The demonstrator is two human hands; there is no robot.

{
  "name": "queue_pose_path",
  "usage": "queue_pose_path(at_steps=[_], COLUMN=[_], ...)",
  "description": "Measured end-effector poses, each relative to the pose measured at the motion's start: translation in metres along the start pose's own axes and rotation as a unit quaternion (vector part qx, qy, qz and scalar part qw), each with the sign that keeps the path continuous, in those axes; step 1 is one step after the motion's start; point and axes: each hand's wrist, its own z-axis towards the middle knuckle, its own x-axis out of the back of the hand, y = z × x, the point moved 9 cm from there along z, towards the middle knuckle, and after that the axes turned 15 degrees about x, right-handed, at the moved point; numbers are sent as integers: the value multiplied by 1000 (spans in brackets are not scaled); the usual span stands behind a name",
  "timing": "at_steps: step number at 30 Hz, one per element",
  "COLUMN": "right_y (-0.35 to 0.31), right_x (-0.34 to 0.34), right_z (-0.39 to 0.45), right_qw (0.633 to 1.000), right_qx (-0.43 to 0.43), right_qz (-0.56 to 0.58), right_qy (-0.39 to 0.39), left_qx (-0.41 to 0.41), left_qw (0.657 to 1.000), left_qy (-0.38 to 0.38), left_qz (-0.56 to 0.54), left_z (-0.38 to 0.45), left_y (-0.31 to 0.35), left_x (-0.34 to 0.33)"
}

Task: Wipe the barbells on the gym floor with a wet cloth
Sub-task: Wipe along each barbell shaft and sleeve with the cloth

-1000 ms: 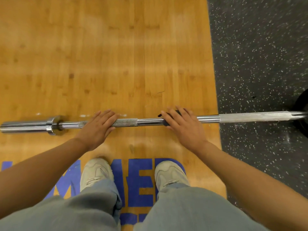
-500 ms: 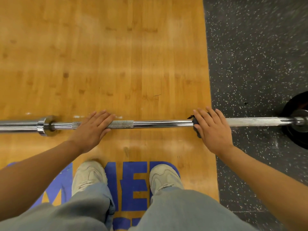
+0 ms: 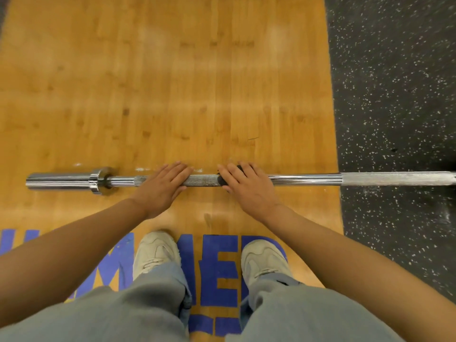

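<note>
The barbell (image 3: 296,179) lies flat across the wooden lifting platform (image 3: 172,95), running left to right, its right stretch reaching out over the black speckled rubber flooring (image 3: 394,82) and off the edge of view. Its left end is a thick, bright chrome sleeve (image 3: 59,181) with a collar, bare of any plate. The shaft is slimmer and shiny, with a dull, rough knurled patch between the two hands and another pale, chalky-looking knurled length over the rubber.

The left hand (image 3: 160,191) rests on the shaft with straight fingers laid flat over it, curled around nothing. Just beside it, the right hand (image 3: 246,188) presses a dark cloth (image 3: 222,180) onto the bar with straight fingers; only a small black edge of the cloth shows at the fingertips.

Pale sneakers (image 3: 158,253) and grey trousers stand near the bar on blue painted lettering (image 3: 217,267).
</note>
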Motion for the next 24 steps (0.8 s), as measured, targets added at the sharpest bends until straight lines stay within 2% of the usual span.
queue_pose_path(at_steps=[2, 7, 17, 24], right_y=[9, 46, 78, 120], right_x=[2, 12, 28, 36], right_z=[-19, -70, -108, -168], right_qw=[999, 996, 995, 992], right_qx=[30, 19, 29, -28], right_qz=[-24, -67, -39, -54], right_qy=[26, 56, 84, 111], left_qx=[8, 38, -111, -182], left_qw=[1000, 999, 994, 982], left_qy=[0, -22, 20, -33], left_qz=[-1, -14, -7, 28], left_z=[-1, -1, 23, 46], left_y=[1, 16, 146, 213], left_x=[1, 1, 27, 22])
